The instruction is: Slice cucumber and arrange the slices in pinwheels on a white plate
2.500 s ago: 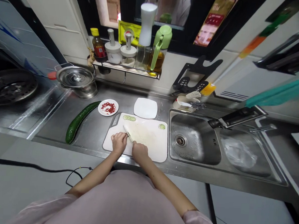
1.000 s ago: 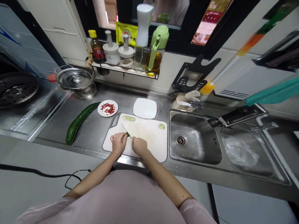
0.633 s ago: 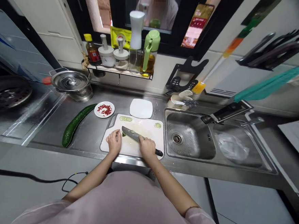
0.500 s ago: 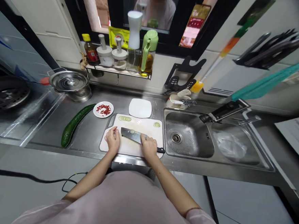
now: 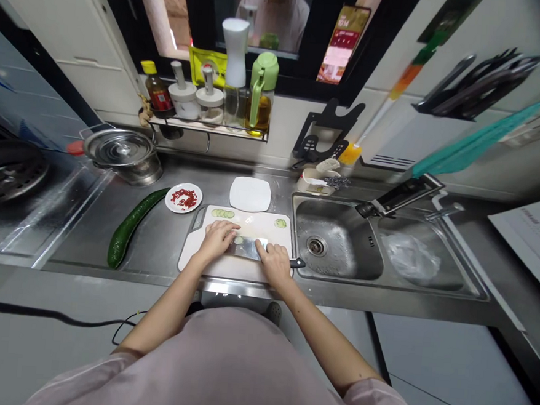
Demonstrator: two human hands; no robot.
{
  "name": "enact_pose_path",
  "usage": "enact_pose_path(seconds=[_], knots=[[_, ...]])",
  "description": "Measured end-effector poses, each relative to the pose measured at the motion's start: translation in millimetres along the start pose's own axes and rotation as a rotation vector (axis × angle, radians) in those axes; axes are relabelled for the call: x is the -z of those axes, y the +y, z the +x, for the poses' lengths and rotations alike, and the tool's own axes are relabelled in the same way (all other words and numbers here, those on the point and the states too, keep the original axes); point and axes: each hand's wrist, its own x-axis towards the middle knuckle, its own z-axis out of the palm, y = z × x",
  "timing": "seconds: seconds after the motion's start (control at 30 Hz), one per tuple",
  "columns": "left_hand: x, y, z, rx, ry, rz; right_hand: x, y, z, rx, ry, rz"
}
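My right hand point(image 5: 275, 262) is wrapped around a kitchen knife point(image 5: 247, 248) with a broad blade; the black handle end sticks out to the right. The blade lies nearly flat over the white cutting board point(image 5: 210, 263), with a pale green slice point(image 5: 238, 240) on it. At the blade's left end is my left hand point(image 5: 218, 238), fingers stretched out toward the right; whether they touch the blade I cannot tell. A row of pale green slices point(image 5: 223, 213) lies at the board's upper left, and a few more slices point(image 5: 280, 223) at its upper right.
Left of the board lie a long green cucumber point(image 5: 132, 227) and a small plate point(image 5: 170, 204) with chopped red bits. A white square plate point(image 5: 250, 194) sits behind the board. The sink point(image 5: 341, 244) adjoins on the right; a lidded steel pot point(image 5: 136, 165) stands back left.
My left hand has moved right and up to the blade's end, and its fingers have stretched out. The knife has shifted slightly right and turned closer to level in my right hand.
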Motion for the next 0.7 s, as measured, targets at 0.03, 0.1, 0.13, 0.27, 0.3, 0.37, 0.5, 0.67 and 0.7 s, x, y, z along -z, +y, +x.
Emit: enact_pose_path(seconds=[0.03,0.1,0.13,0.27,0.3,0.37,0.5,0.67,0.7], knots=[[-0.8,1.4,0.0,-0.020,-0.030,0.013,0.0,-0.3,-0.9,0.005,0.003,0.000],[-2.3,3.9,-0.4,-0.048,-0.068,0.042,-1.0,-1.1,-2.3,0.012,0.008,-0.002],[-3.1,4.8,-0.6,-0.052,-0.077,0.053,-2.0,-1.4,-2.9,0.014,0.010,-0.003],[-6.1,5.1,-0.6,-0.018,-0.094,0.017,-6.1,-1.9,-5.0,0.013,0.011,-0.001],[-7.2,4.3,-0.4,0.003,-0.092,-0.027,-6.6,-1.7,-5.5,0.009,0.010,-0.001],[-9.4,2.2,0.6,0.087,-0.053,-0.182,-6.7,-0.9,-6.8,0.000,0.006,-0.001],[-9.5,-0.2,5.0,0.334,0.120,-0.681,-6.0,1.7,-9.8,-0.021,-0.007,-0.001],[3.2,3.5,6.4,0.520,0.155,-1.003,-9.1,2.7,-14.2,-0.050,-0.031,-0.002],[5.7,4.5,5.7,0.557,0.161,-1.015,-9.8,2.5,-15.1,-0.055,-0.033,-0.002]])
